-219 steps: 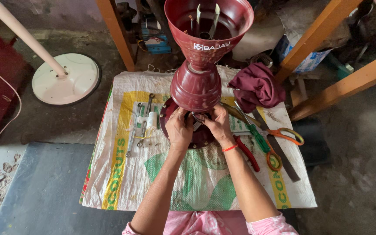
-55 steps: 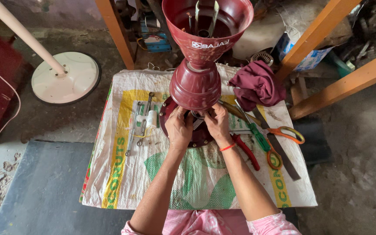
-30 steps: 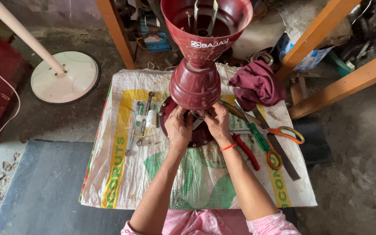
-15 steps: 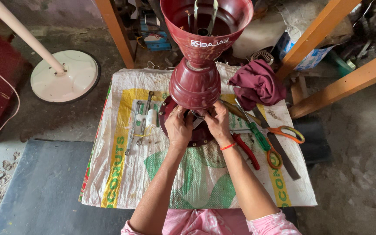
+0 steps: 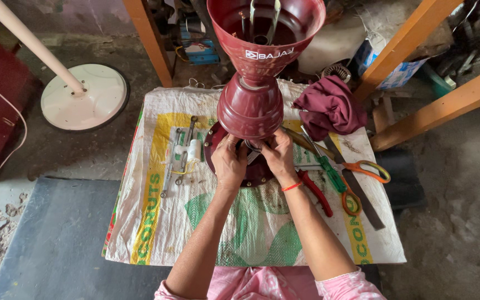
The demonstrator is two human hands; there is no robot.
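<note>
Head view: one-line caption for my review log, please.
Both hands, left hand and right hand, work under a maroon fan housing on a woven sack among scissors.

**Clutter on the sack**

A maroon rag sits bunched at the sack's far right corner. Orange-handled scissors, a green screwdriver and red pliers lie beside it. Off left, a white fan base rests on the floor.
</note>
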